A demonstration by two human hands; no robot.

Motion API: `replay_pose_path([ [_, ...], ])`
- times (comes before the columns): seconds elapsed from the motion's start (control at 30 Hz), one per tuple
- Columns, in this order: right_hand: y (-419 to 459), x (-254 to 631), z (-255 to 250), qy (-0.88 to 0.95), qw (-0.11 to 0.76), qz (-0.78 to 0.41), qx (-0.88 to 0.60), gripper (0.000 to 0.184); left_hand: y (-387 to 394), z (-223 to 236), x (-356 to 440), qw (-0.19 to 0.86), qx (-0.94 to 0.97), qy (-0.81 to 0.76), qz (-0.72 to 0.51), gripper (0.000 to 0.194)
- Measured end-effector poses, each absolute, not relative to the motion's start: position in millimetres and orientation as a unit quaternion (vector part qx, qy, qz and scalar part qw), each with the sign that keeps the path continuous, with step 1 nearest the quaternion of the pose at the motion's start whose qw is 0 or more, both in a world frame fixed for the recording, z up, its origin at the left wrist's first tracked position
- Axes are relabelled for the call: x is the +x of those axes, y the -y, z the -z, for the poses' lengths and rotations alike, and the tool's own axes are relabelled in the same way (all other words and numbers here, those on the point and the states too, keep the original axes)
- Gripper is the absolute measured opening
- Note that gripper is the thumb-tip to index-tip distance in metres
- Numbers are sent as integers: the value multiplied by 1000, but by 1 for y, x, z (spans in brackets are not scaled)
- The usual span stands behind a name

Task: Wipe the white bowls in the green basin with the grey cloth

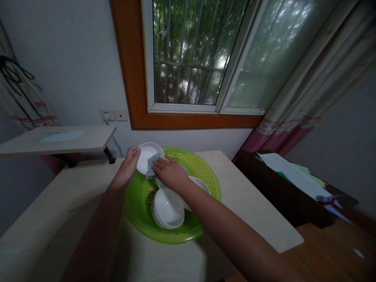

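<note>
My left hand point(129, 166) grips the left edge of a white plate point(148, 150), thumb on its upper face. The plate is tilted and held over the back left of a green plastic basin point(212, 184). With my right hand point(168, 170) I press a grey-blue cloth point(150, 166) against the plate's face; the fingers are closed on the cloth. Inside the basin a white bowl point(170, 207) leans at the front. Another white bowl point(201, 184) sits to its right, partly behind my right forearm. More dishware beneath my right hand is mostly hidden.
The basin stands on a pale wooden table point(235, 196). A small raised shelf point(96, 137) with a paper on it rises at the left. Beyond the table's right edge, papers point(293, 176) lie on a dark piece of furniture point(264, 184). A barred window point(190, 58) is behind.
</note>
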State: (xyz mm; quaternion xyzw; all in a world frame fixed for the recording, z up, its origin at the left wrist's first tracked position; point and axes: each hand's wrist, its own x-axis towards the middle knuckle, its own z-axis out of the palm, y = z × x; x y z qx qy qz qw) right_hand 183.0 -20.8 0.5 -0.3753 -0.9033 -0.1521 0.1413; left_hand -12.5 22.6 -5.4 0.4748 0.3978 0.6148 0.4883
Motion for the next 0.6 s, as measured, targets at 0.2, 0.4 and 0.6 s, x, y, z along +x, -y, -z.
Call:
replay_pose_path([
  [0.2, 26, 176, -2, 898, 119, 173, -386, 30, -23, 3, -12, 474, 479, -419, -608, 49],
  [0.4, 30, 165, 4, 922, 122, 126, -346, 36, -20, -1, -11, 470, 465, -421, -621, 42],
  [0.6, 35, 158, 3, 919, 151, 68, -358, 45, -20, -1, -11, 463, 472, -428, -615, 43],
])
